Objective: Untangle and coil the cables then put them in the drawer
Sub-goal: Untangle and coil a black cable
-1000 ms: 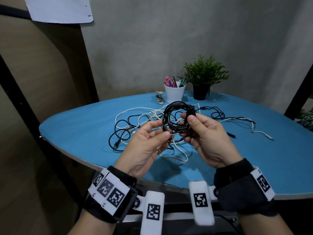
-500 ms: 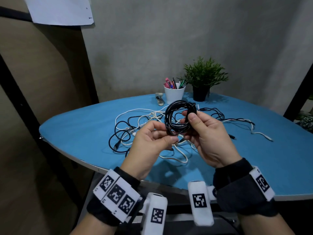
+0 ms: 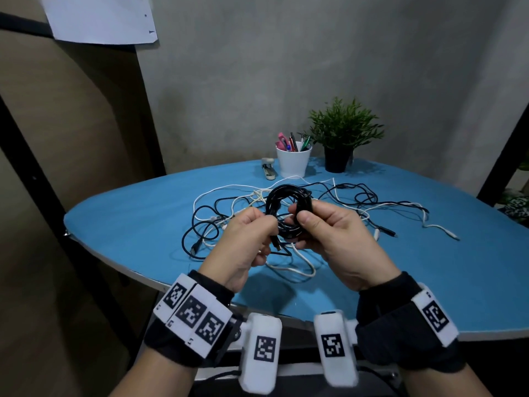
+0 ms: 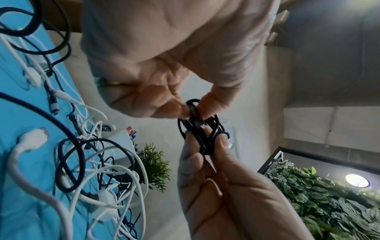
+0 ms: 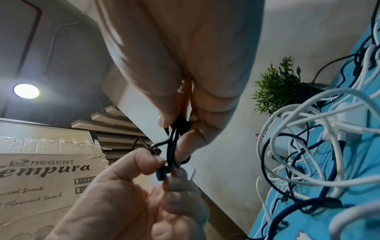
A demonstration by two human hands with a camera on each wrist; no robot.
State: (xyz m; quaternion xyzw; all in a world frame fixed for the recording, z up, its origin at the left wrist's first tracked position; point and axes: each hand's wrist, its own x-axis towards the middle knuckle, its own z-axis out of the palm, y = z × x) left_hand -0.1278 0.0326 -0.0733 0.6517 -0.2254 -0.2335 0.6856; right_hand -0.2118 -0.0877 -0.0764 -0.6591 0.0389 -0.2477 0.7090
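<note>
We hold the black coil (image 3: 287, 209) above the table (image 3: 128, 219) — our right hand (image 3: 335, 239) grips its side, our left hand (image 3: 243, 242) pinches the free end by the plug. The other cables (image 3: 372, 206) lie tangled on the table just beyond — black and white strands mixed together.

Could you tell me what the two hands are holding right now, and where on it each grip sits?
Both hold the black coil: right hand pinches its right side, left hand its lower left, by the plug end.
</note>
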